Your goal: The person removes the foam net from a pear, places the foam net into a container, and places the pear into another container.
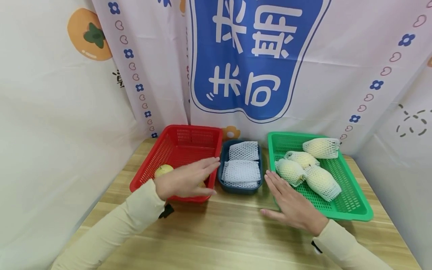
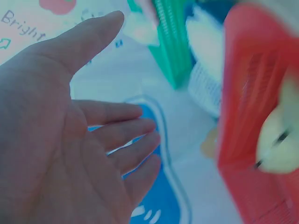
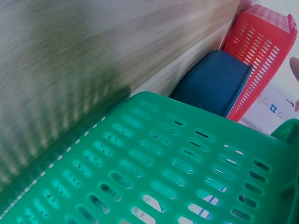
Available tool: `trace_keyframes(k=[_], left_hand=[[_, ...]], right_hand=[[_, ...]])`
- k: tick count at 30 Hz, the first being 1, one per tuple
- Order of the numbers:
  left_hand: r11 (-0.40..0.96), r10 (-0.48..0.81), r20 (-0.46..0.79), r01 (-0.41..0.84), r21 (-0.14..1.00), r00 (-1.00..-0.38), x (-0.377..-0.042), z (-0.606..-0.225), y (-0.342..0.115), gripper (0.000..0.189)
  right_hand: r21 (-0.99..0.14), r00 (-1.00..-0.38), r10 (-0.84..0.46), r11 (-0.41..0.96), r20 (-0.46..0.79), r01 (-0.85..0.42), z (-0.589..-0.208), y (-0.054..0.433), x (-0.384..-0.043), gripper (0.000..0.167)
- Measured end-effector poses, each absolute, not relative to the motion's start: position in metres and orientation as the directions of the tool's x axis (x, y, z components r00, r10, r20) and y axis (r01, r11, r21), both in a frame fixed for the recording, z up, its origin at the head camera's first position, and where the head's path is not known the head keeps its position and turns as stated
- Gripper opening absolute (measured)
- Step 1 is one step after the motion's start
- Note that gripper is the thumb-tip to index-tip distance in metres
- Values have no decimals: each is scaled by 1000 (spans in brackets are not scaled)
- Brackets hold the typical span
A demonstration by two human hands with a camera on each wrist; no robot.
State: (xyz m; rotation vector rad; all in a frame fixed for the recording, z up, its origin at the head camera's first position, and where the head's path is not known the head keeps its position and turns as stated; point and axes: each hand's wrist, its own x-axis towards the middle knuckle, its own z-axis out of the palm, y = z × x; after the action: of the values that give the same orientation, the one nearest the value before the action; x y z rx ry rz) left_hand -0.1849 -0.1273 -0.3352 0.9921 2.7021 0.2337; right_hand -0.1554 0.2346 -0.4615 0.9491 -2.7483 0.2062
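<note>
My left hand (image 1: 189,179) hovers over the near right part of the red basket (image 1: 145,176), fingers straight and thumb apart, holding nothing. In the left wrist view its bare palm shows. Partly hidden beneath it, a pale yellow round fruit (image 1: 163,170) lies in the basket. My right hand (image 1: 293,205) is over the near left corner of the green basket (image 1: 354,210), fingers extended and holding nothing. Several pale fruits in white foam nets (image 1: 323,183) lie inside that basket. Between the hands, a dark blue tub (image 1: 239,190) holds white foam net sleeves (image 1: 241,171).
All three containers stand on a wood-grain table (image 1: 216,232). Behind them hangs a white printed cloth (image 1: 330,90) with a blue panel. More pale cloth (image 1: 50,150) borders the table at the left.
</note>
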Motion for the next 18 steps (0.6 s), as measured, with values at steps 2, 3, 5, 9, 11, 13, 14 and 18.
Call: trace_keyframes(k=[2, 3, 5, 9, 11, 13, 14, 18], left_hand=[[730, 677, -127, 638, 244, -725, -176, -350, -130, 96], [718, 686, -94, 651, 245, -721, -173, -359, -131, 96], [708, 690, -33, 665, 237, -723, -167, -378, -134, 98], [719, 672, 56, 669, 189, -738, -161, -415, -137, 100], [726, 667, 97, 674, 138, -739, -160, -431, -138, 101], [725, 670, 153, 685, 77, -726, -159, -443, -138, 101], [725, 670, 183, 688, 47, -719, -158, -447, -137, 102], [739, 655, 249, 673, -17, -713, -158, -455, -134, 103]], right_hand=[[-60, -770, -587, 784, 252, -618, -461, 235, -155, 105], [-64, -774, -584, 787, 244, -614, -461, 234, -155, 104], [-67, -780, -583, 790, 229, -610, -460, 234, -154, 104], [-72, -788, -581, 794, 205, -604, -459, 232, -153, 104], [-67, -786, -583, 793, 207, -606, -460, 232, -153, 104], [-60, -782, -585, 791, 213, -608, -460, 232, -154, 104], [-59, -781, -586, 791, 215, -609, -460, 233, -154, 104], [-55, -778, -586, 790, 225, -611, -459, 234, -155, 104]])
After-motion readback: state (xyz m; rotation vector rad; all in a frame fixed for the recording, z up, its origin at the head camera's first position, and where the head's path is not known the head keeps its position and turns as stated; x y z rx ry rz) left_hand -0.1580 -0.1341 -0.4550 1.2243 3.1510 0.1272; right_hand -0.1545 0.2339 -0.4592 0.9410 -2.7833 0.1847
